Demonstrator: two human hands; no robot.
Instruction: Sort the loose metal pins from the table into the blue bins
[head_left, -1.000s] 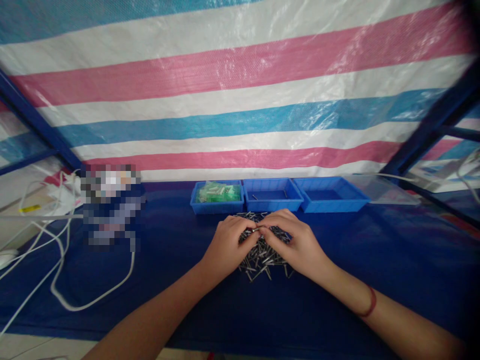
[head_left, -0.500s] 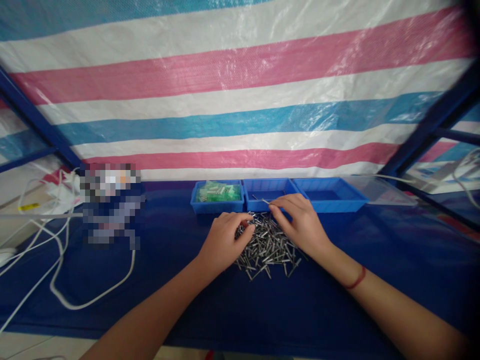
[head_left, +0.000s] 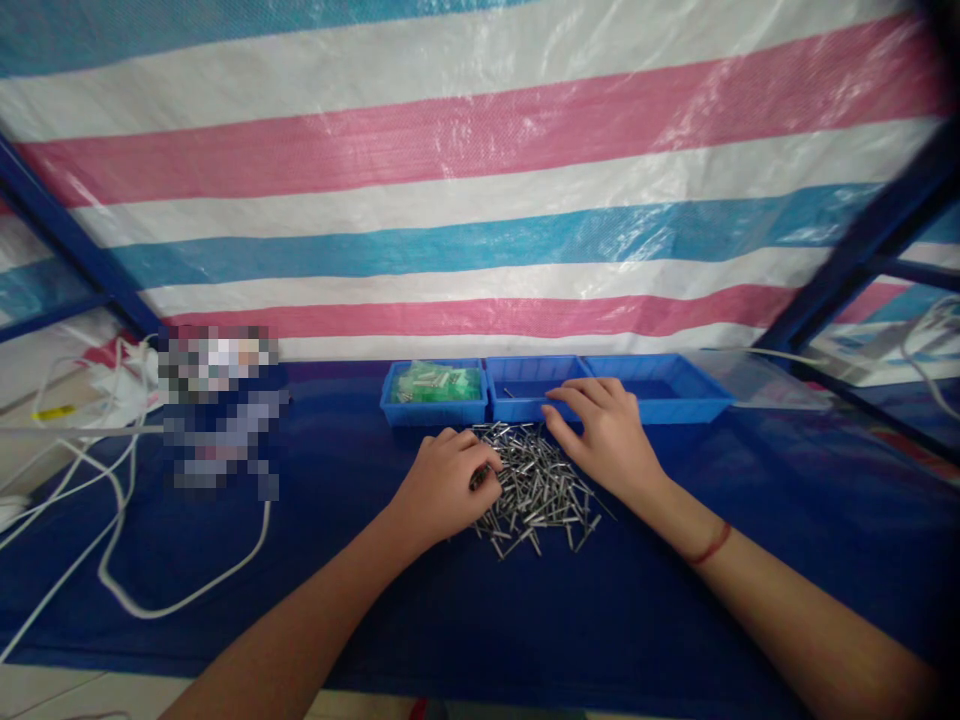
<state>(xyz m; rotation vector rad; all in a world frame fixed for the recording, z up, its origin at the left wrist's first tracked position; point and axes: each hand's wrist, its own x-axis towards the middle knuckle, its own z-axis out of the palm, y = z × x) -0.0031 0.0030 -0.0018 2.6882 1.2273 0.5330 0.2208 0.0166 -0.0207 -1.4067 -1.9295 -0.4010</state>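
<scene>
Head view, left to right, located against the pile of metal pins (head_left: 534,487) on the blue tabletop (head_left: 360,590). Far left of the pile lay white cables (head_left: 112,560). The left hand (head_left: 444,487) rested on the pile's left edge, fingers curled and pinching a pin. Behind the pile stood three blue trays: one with green parts (head_left: 435,392), a middle tray (head_left: 531,388), a right tray (head_left: 667,388). The right hand (head_left: 609,435), fingers spread and flat, lay over the pile's far right edge, fingertips at the middle tray's front rim.
</scene>
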